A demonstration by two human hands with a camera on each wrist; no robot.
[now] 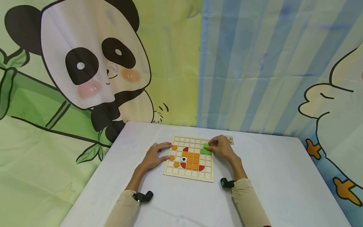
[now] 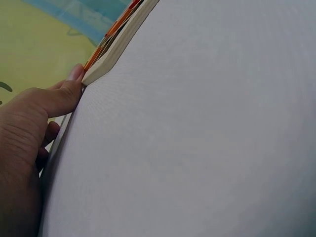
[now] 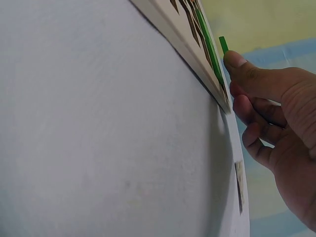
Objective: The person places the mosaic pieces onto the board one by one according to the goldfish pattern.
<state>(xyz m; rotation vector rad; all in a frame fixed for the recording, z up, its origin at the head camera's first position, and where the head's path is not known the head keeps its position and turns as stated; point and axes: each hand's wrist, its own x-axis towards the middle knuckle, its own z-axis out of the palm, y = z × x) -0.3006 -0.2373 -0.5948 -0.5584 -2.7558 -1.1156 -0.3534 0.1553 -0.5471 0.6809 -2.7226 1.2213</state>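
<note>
A pale wooden grid board (image 1: pixel 208 170) lies on the white table. My left hand (image 1: pixel 153 157) rests at its left edge, thumb and fingers spread along the rim; in the left wrist view the thumb (image 2: pixel 71 94) touches a board corner. My right hand (image 1: pixel 223 148) pinches a small green square tile (image 3: pixel 223 45) over the upper right of the board. Beside it sit green tiles (image 1: pixel 203 151). Orange square tiles (image 1: pixel 191 160), red rounded pieces (image 1: pixel 201 167) and an eye tile (image 1: pixel 183 159) form a fish-like figure in the middle. Orange discs (image 1: pixel 176 164) lie along the left side.
A small patterned card (image 1: pixel 231 140) lies behind my right hand, partly covered by it. The white table (image 1: pixel 181 205) ends at a curtain (image 1: pixel 170 63) printed with cartoon animals. Black wrist cameras (image 1: pixel 143 196) sit at both sleeves.
</note>
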